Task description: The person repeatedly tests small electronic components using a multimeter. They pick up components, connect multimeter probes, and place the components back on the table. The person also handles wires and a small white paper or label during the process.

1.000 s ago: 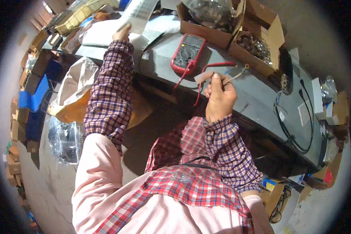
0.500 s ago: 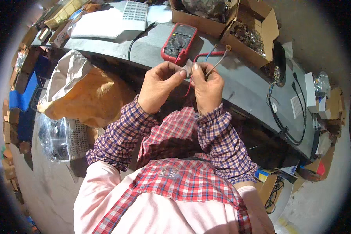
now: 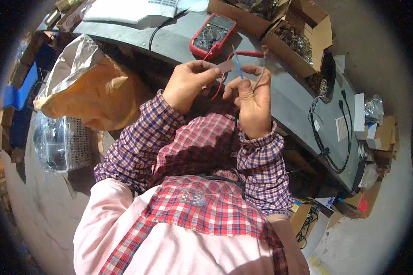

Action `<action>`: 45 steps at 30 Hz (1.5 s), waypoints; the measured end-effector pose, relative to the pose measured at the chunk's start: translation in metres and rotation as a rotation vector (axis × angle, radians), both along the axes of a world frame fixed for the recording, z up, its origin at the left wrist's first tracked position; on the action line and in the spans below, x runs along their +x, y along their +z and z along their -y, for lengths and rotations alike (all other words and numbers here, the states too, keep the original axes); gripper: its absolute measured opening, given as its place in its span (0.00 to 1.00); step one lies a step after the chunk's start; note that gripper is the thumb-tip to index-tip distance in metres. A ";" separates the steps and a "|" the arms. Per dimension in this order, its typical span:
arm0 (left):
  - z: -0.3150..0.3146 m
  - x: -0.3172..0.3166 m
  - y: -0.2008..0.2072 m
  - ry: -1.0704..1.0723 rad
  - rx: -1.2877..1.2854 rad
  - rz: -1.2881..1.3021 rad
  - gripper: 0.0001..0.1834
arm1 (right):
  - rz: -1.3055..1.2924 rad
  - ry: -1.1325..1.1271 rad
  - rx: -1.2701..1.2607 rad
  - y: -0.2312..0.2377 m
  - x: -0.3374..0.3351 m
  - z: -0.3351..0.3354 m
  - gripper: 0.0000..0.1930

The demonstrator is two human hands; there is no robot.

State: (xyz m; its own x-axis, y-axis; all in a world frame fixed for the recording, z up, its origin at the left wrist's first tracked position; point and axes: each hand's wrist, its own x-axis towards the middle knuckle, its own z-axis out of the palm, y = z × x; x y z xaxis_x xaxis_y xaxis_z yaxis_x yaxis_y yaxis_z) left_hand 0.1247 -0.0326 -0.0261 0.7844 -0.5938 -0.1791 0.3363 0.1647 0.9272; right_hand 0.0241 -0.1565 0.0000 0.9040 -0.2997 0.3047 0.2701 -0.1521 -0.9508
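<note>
My left hand [image 3: 186, 85] pinches a small pale label [image 3: 226, 67] between thumb and fingertips. To its right, my right hand [image 3: 253, 104] is closed around a thin cable, its thumb pressed against the fingers. Above that thumb stick up a blue wire [image 3: 238, 63] with a thin bare tip and a grey wire [image 3: 261, 73] ending in a small terminal. A red multimeter [image 3: 213, 36] lies on the bench beyond my hands. A red lead [image 3: 248, 53] runs just behind the wires; where it ends is hard to make out.
On the grey bench [image 3: 289, 98] rest cardboard boxes of small metal parts [image 3: 291, 43] at the far right and a black cable [image 3: 328, 153]. White sheets [image 3: 124, 13] lie at the far left. Left of my arm stand a tan sack [image 3: 96, 87] and a white basket [image 3: 78, 144].
My hands have drawn apart, and the label stays in my left hand. My right hand has tilted, showing the blue and grey wires upright. The whole view has shifted a little.
</note>
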 end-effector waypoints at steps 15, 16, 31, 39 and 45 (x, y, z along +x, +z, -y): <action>-0.008 0.006 0.016 -0.111 0.011 -0.028 0.13 | -0.210 -0.007 0.152 -0.007 0.009 0.008 0.07; -0.007 0.006 0.016 -0.115 0.009 -0.021 0.13 | -0.203 -0.010 0.169 -0.008 0.010 0.008 0.07; -0.011 0.007 0.012 -0.189 -0.085 -0.040 0.11 | -0.298 -0.025 0.201 -0.003 0.014 0.005 0.10; -0.018 0.026 -0.004 -0.443 -0.349 -0.301 0.15 | -0.248 0.022 0.328 -0.009 0.018 0.008 0.09; -0.009 0.023 -0.023 -0.345 -0.399 -0.204 0.16 | -0.249 0.069 0.341 -0.013 0.019 0.014 0.05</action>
State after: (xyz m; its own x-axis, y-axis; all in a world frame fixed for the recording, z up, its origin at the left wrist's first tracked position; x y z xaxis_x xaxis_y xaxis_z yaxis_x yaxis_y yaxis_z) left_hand 0.1478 -0.0236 -0.0494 0.5055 -0.8627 -0.0162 0.5989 0.3373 0.7263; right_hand 0.0435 -0.1700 -0.0134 0.9589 -0.2820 -0.0318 0.0241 0.1927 -0.9810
